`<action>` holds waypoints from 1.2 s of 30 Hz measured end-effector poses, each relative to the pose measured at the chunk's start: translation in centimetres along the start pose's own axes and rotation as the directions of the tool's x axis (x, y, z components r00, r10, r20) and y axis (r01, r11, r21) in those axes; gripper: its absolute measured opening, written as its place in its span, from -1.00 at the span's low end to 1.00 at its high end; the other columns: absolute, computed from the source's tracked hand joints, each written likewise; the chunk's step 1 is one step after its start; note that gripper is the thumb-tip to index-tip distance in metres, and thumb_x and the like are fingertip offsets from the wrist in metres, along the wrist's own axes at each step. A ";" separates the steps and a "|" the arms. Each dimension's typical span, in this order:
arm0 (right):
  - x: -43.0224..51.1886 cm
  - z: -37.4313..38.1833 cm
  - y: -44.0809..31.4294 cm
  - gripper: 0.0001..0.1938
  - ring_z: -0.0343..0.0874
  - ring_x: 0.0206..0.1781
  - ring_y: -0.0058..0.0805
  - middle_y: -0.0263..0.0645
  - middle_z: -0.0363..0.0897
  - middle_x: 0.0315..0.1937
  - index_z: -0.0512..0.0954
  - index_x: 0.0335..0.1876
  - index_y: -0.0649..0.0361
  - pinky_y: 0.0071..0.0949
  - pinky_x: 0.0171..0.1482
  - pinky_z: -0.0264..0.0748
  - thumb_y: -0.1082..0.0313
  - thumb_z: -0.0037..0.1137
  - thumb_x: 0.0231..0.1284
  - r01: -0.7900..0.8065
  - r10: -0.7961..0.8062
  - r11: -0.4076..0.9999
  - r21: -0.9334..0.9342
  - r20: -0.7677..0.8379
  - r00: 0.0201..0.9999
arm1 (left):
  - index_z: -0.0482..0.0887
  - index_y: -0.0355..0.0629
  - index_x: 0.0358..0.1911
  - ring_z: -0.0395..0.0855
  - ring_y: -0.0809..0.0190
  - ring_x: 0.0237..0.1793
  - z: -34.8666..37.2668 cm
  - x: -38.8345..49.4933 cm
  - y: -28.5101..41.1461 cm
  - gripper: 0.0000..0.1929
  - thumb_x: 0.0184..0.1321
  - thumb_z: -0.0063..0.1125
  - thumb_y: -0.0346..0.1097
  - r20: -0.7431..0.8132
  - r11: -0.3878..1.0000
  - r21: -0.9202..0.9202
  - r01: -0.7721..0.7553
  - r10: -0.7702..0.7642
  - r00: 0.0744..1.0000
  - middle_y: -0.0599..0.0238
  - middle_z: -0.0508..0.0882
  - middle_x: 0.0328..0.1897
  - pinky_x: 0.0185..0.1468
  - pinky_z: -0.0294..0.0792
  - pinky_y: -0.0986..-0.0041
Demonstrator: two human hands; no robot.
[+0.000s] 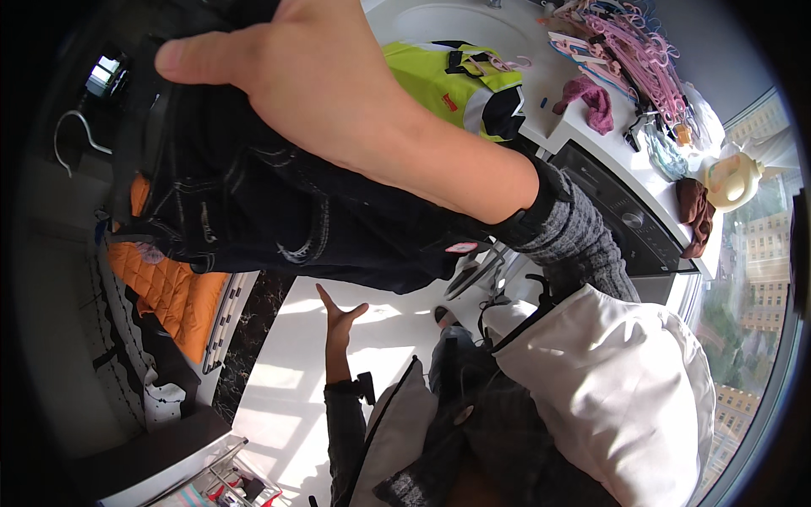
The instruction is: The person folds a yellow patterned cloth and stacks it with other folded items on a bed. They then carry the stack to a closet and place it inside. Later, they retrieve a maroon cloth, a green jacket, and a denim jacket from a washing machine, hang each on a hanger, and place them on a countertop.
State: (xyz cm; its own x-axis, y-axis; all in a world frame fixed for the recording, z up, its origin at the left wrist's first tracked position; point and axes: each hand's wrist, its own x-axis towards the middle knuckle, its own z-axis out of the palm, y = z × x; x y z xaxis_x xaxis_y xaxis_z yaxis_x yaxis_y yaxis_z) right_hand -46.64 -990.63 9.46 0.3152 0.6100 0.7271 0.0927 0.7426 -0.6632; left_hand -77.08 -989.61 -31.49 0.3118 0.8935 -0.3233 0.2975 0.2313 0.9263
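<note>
My right hand (317, 82) is raised close to the camera at the top, its thumb stretched left and its other fingers out of sight. Dark jeans (253, 215) with pale stitching are spread just behind and below it; whether the fingers grip them is hidden. A metal hanger hook (82, 130) juts out by the jeans' left end. My left hand (339, 317) is lower down, below the jeans, with thumb and a finger spread and nothing visible in it. A yellow-green and black garment (443, 82) with a pink hanger lies by the sink.
A white sink (462, 25) is at the top. Tangled pink and blue hangers (633, 57), a purple cloth (589, 104), a brown cloth (696, 212) and a cream jug (735, 180) sit on the counter above a dark washing machine (621, 209). An orange quilted jacket (184, 304) is at left; a wire rack (234, 478) stands bottom left.
</note>
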 end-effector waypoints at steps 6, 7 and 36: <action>3.7 -3.0 -3.8 -0.79 0.42 -0.50 -0.59 -0.34 0.52 -0.54 0.51 -0.42 0.34 -0.50 -0.40 0.35 0.36 0.12 0.26 -0.067 0.180 0.871 0.487 -0.190 0.965 | 0.17 -0.14 0.34 0.27 0.07 0.26 12.0 12.1 -0.6 -0.27 0.07 0.25 -0.37 -0.090 0.806 -0.583 -0.107 0.067 0.994 0.14 0.29 0.30 0.30 0.19 0.28; 3.5 -3.9 -3.8 -0.77 0.41 -0.51 -0.59 -0.33 0.52 -0.54 0.50 -0.44 0.34 -0.50 -0.42 0.34 0.35 0.10 0.29 -0.080 0.243 0.865 0.495 -0.274 0.931 | 0.34 -0.15 0.28 0.50 0.13 0.15 12.4 14.3 0.4 -0.48 0.23 0.13 -0.36 -0.036 0.714 -0.697 -0.072 0.066 0.997 0.21 0.50 0.20 0.22 0.35 0.33; -11.9 -40.3 31.3 -0.66 0.58 0.01 -0.36 -0.22 0.56 -0.01 0.36 0.16 0.26 -0.24 0.06 0.55 0.25 0.03 0.41 -0.153 0.754 0.655 0.740 -0.652 0.079 | 0.02 -0.20 0.45 -0.07 -0.14 0.53 41.7 38.4 27.9 -0.27 0.21 0.04 -0.38 0.372 0.461 0.624 -0.631 0.535 0.759 -0.09 0.09 0.53 0.51 -0.06 0.17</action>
State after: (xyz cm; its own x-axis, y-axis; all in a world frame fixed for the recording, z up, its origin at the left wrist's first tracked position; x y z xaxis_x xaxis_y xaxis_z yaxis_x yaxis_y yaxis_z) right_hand -9.44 -985.79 -27.05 0.7103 0.4282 -0.5586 -0.6862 0.5978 -0.4144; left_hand -19.15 -964.95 -26.12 0.7311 0.6586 0.1779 0.5040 -0.6972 0.5098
